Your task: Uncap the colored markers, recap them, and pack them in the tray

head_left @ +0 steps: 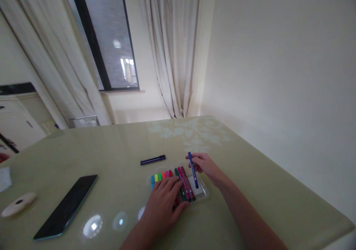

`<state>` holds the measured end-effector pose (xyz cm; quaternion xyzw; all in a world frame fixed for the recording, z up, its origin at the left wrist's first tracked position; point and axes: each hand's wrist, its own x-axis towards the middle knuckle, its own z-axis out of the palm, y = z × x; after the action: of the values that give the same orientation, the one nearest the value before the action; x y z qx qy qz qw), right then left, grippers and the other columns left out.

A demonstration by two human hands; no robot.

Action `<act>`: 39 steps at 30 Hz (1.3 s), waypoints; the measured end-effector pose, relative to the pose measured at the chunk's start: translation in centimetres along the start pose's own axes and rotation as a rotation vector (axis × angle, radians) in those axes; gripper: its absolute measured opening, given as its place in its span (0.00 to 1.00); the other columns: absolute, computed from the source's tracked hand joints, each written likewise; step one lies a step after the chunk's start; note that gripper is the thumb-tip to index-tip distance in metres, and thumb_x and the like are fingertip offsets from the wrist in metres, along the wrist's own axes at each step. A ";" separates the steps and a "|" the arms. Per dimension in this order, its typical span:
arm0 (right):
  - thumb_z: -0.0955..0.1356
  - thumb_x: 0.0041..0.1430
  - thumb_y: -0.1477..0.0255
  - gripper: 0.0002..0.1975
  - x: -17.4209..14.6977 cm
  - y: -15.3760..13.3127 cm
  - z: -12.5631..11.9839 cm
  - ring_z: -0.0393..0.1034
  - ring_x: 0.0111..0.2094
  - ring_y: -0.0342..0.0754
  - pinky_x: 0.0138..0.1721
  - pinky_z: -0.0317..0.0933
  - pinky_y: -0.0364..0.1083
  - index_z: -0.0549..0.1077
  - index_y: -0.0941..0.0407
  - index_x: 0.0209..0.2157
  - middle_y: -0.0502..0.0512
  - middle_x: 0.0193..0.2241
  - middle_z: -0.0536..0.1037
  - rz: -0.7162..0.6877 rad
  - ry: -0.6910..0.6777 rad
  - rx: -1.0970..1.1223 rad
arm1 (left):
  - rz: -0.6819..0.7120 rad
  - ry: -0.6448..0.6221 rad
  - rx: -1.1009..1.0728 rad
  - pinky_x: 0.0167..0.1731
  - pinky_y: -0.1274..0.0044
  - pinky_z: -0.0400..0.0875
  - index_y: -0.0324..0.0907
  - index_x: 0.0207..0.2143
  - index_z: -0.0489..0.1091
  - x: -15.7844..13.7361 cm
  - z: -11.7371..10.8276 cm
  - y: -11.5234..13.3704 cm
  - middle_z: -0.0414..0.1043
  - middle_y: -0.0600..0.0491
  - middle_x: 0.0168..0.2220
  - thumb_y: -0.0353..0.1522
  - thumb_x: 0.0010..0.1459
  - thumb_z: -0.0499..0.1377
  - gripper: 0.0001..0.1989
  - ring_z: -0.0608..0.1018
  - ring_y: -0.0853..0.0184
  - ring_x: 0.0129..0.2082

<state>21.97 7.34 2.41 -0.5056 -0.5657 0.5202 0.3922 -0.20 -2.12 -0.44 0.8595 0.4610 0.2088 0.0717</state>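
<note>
Pinching blue marker (193, 170), right fingers (197, 162)

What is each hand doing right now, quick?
Left hand: open, flat on the markers in the clear tray.
Right hand: closed on a blue marker above the tray.

Left hand (164, 201) lay flat, palm down, fingers spread toward 12 o'clock. Right hand (205, 165) pinched shut, forearm trailing toward 5 o'clock.

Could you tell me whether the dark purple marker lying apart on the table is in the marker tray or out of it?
Out. The dark purple marker lies flat on the table, beyond the marker tray, apart from both hands.
</note>
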 end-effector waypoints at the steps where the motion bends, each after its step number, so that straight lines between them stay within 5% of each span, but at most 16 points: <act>1: 0.66 0.55 0.67 0.15 0.0 0.2 0.1 0.63 0.20 0.40 0.22 0.51 0.40 0.80 0.58 0.39 0.51 0.25 0.79 0.004 -0.016 -0.029 | -0.018 0.005 0.013 0.60 0.55 0.65 0.49 0.61 0.68 0.0 -0.2 0.0 0.71 0.46 0.61 0.49 0.64 0.58 0.26 0.72 0.50 0.59; 5: 0.65 0.56 0.71 0.14 0.0 0.9 0.8 0.68 0.23 0.43 0.25 0.58 0.40 0.80 0.59 0.37 0.51 0.24 0.79 -0.058 -0.111 -0.203 | -0.044 0.017 0.045 0.59 0.54 0.65 0.47 0.57 0.70 0.0 -0.3 0.3 0.72 0.45 0.58 0.50 0.60 0.62 0.28 0.72 0.48 0.58; 9: 0.65 0.54 0.76 0.18 -0.4 1.1 1.6 0.73 0.26 0.46 0.29 0.63 0.42 0.79 0.61 0.45 0.53 0.26 0.81 -0.105 -0.025 -0.484 | 0.071 -0.008 0.016 0.63 0.56 0.62 0.51 0.66 0.60 -0.2 0.4 0.9 0.68 0.47 0.63 0.45 0.59 0.64 0.35 0.70 0.51 0.61; 13: 0.66 0.53 0.78 0.18 -1.0 0.7 2.2 0.75 0.30 0.48 0.34 0.63 0.43 0.80 0.59 0.45 0.56 0.29 0.83 -0.145 0.024 -0.677 | 0.108 -0.039 0.056 0.63 0.55 0.63 0.55 0.66 0.59 -0.2 0.8 1.4 0.67 0.50 0.63 0.38 0.63 0.61 0.30 0.70 0.52 0.61; 23: 0.70 0.55 0.76 0.03 -1.2 0.2 2.5 0.74 0.31 0.45 0.33 0.59 0.41 0.79 0.57 0.32 0.53 0.29 0.82 -0.125 0.028 -0.760 | 0.088 -0.030 0.130 0.61 0.56 0.66 0.52 0.66 0.61 -0.1 1.2 1.6 0.68 0.50 0.63 0.35 0.63 0.62 0.30 0.71 0.52 0.61; 29: 0.70 0.57 0.77 0.03 -1.1 0.9 2.7 0.71 0.31 0.46 0.34 0.57 0.42 0.77 0.56 0.30 0.52 0.28 0.80 -0.133 0.027 -0.838 | 0.043 -0.062 -0.004 0.61 0.56 0.67 0.53 0.63 0.66 0.3 0.3 1.9 0.69 0.50 0.63 0.39 0.64 0.61 0.26 0.72 0.53 0.61; 33: 0.71 0.58 0.76 0.02 -1.1 0.7 2.3 0.72 0.33 0.46 0.34 0.57 0.42 0.77 0.57 0.31 0.53 0.30 0.80 -0.142 0.023 -0.807 | -0.110 0.066 -0.128 0.59 0.65 0.69 0.50 0.65 0.64 0.8 -1.2 -2.0 0.71 0.49 0.61 0.38 0.72 0.48 0.22 0.74 0.60 0.59; 35: 0.70 0.59 0.76 0.02 -1.1 0.6 2.2 0.73 0.33 0.46 0.35 0.58 0.42 0.77 0.57 0.32 0.53 0.30 0.81 -0.153 0.036 -0.797 | -0.273 0.188 -0.056 0.61 0.63 0.67 0.46 0.64 0.66 0.8 -1.8 -5.3 0.72 0.48 0.60 0.34 0.73 0.43 0.23 0.73 0.60 0.59; 39: 0.70 0.61 0.75 0.04 -1.1 0.3 2.4 0.74 0.33 0.47 0.35 0.59 0.43 0.78 0.57 0.32 0.55 0.30 0.81 -0.165 0.041 -0.763 | -0.413 0.156 0.198 0.58 0.61 0.66 0.41 0.64 0.65 0.1 -2.2 -10.5 0.72 0.45 0.60 0.24 0.67 0.45 0.26 0.72 0.55 0.58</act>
<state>19.90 5.74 1.86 -0.5780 -0.7494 0.2291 0.2278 -9.15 3.75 -1.72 0.7313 0.6492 0.2091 -0.0074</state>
